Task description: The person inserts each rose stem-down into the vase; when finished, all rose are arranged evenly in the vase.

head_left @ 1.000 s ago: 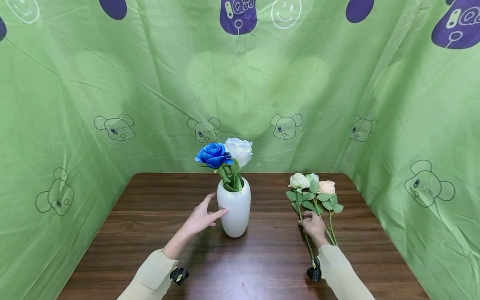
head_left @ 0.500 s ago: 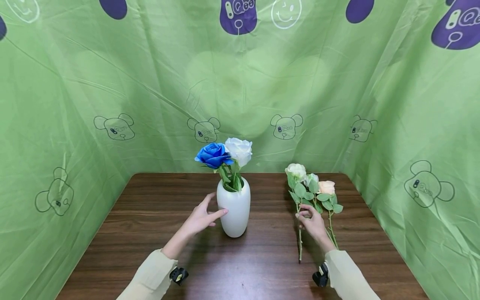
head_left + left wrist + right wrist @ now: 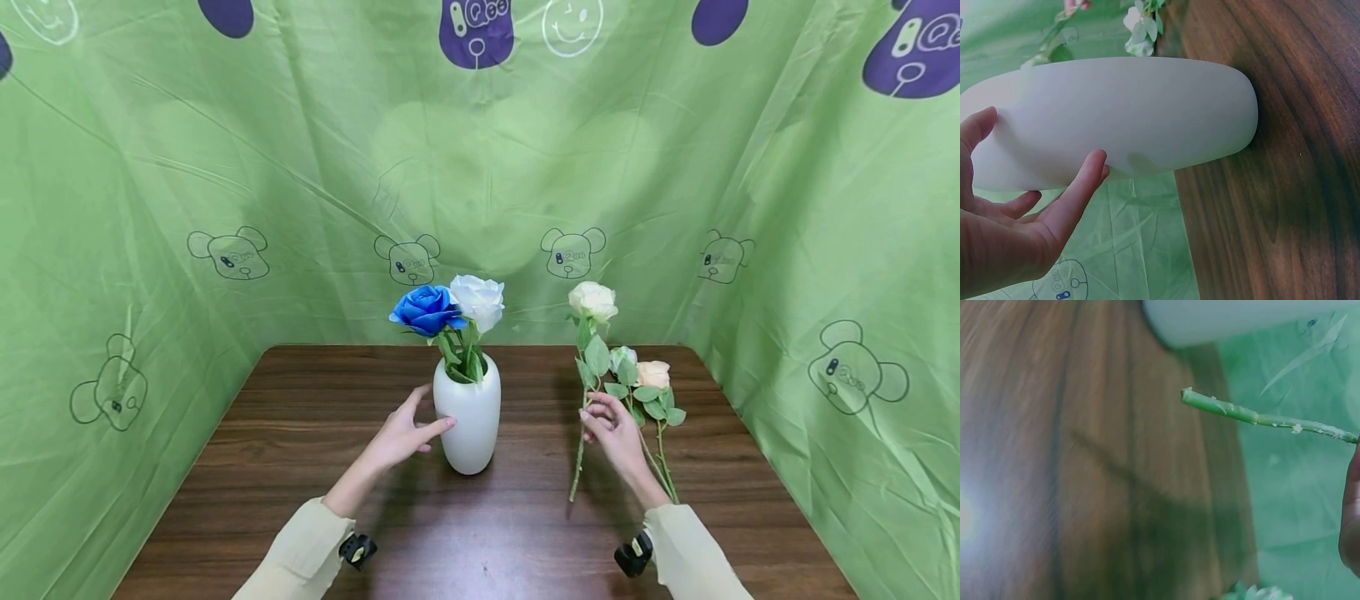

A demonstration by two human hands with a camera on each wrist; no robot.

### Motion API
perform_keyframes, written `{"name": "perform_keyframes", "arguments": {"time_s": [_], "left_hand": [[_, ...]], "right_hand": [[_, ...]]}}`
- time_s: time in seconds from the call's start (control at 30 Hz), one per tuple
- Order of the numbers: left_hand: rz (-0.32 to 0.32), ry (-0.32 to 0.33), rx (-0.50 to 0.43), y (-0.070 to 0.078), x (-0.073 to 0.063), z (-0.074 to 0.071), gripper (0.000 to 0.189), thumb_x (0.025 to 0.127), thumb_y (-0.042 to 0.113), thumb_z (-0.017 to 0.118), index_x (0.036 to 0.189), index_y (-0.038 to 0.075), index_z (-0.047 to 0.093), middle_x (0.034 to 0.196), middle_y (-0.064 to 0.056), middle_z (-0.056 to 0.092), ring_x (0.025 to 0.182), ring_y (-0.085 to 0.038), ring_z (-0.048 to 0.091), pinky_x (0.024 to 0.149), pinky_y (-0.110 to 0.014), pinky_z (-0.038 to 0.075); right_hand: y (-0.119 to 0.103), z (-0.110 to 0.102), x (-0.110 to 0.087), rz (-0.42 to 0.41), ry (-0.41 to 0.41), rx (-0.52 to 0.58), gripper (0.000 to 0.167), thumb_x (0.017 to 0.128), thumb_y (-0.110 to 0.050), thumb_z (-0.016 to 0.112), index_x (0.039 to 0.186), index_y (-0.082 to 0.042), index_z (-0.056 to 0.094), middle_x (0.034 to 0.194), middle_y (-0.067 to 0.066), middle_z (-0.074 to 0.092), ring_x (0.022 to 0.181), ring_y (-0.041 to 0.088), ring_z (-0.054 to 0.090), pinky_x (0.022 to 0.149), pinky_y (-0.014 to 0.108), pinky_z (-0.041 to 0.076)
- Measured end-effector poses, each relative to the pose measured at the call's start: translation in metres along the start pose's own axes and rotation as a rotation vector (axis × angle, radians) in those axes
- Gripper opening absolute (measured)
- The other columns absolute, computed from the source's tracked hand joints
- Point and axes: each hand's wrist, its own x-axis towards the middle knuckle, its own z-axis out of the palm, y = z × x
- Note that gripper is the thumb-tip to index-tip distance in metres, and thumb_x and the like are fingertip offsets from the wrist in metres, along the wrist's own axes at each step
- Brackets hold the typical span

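A white vase [image 3: 471, 425] stands upright on the table with a blue rose [image 3: 426, 310] and a white rose [image 3: 478, 302] in it. My left hand [image 3: 401, 432] rests against the vase's left side, thumb and fingers spread. In the left wrist view those fingers [image 3: 1079, 194] look fairly straight along the vase wall. With thumb and fingertips, my right hand [image 3: 613, 427] pinches the stem of a cream-white rose [image 3: 592, 302], raised with its bloom up and a slight tilt. The cut stem end [image 3: 1229, 410] hangs over the table in the right wrist view.
On the right side of the wooden table [image 3: 315, 400] lie a pale peach rose [image 3: 653, 374] and a whitish-green rose [image 3: 622, 359], their stems partly behind my right hand. Green printed cloth [image 3: 480, 183] encloses the table at the back and sides.
My right hand has lifted the cream-white rose off the table and drawn it leftward, bringing it more upright. The left hand and vase have stayed put.
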Motion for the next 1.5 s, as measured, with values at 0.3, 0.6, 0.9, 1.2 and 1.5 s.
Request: {"name": "perform_keyframes", "arguments": {"time_s": [0.3, 0.6, 0.9, 1.2, 1.5], "left_hand": [[0.0, -0.007, -0.012, -0.001, 0.0, 0.0, 0.067, 0.082, 0.024, 0.064, 0.135, 0.005, 0.028, 0.127, -0.024, 0.039, 0.083, -0.032, 0.06, 0.063, -0.04, 0.051], [-0.027, -0.001, 0.012, 0.001, 0.0, 0.0, 0.066, 0.082, 0.023, 0.064, 0.135, 0.007, 0.029, 0.128, -0.021, 0.039, 0.075, -0.024, 0.062, 0.065, -0.04, 0.051], [-0.017, 0.001, 0.024, 0.003, -0.002, -0.001, 0.066, 0.082, 0.024, 0.064, 0.135, 0.006, 0.029, 0.129, -0.023, 0.037, 0.068, -0.024, 0.062, 0.067, -0.044, 0.05], [-0.017, 0.009, 0.023, -0.031, 0.019, 0.0, 0.074, 0.077, 0.037, 0.067, 0.136, 0.014, 0.029, 0.131, -0.019, 0.036, 0.067, -0.023, 0.062, 0.062, -0.039, 0.051], [-0.022, 0.003, 0.022, -0.036, 0.02, 0.0, 0.078, 0.074, 0.043, 0.068, 0.136, 0.017, 0.029, 0.13, -0.016, 0.038, 0.069, -0.022, 0.062, 0.062, -0.037, 0.051]], "right_hand": [[-0.063, 0.053, 0.016, -0.062, 0.06, 0.047, 0.033, 0.082, 0.006, 0.056, 0.114, 0.004, 0.046, 0.087, 0.007, 0.056, 0.057, 0.012, 0.055, 0.049, 0.021, 0.048], [-0.099, 0.086, 0.03, -0.063, 0.111, 0.056, 0.032, 0.081, 0.013, 0.053, 0.111, 0.015, 0.04, 0.086, 0.02, 0.057, 0.054, 0.014, 0.054, 0.05, 0.023, 0.048], [-0.124, 0.117, 0.054, -0.083, 0.228, 0.301, 0.029, 0.082, 0.009, 0.055, 0.108, 0.005, 0.043, 0.084, 0.012, 0.057, 0.054, 0.014, 0.052, 0.05, 0.022, 0.047], [-0.143, 0.136, 0.08, -0.077, 0.399, 0.424, 0.034, 0.082, 0.002, 0.058, 0.112, -0.002, 0.043, 0.086, 0.01, 0.055, 0.055, 0.013, 0.052, 0.049, 0.018, 0.044], [-0.142, 0.158, 0.092, -0.17, 0.379, 0.225, 0.033, 0.083, -0.001, 0.058, 0.112, 0.001, 0.043, 0.087, 0.012, 0.055, 0.056, 0.014, 0.054, 0.049, 0.022, 0.046]]}}
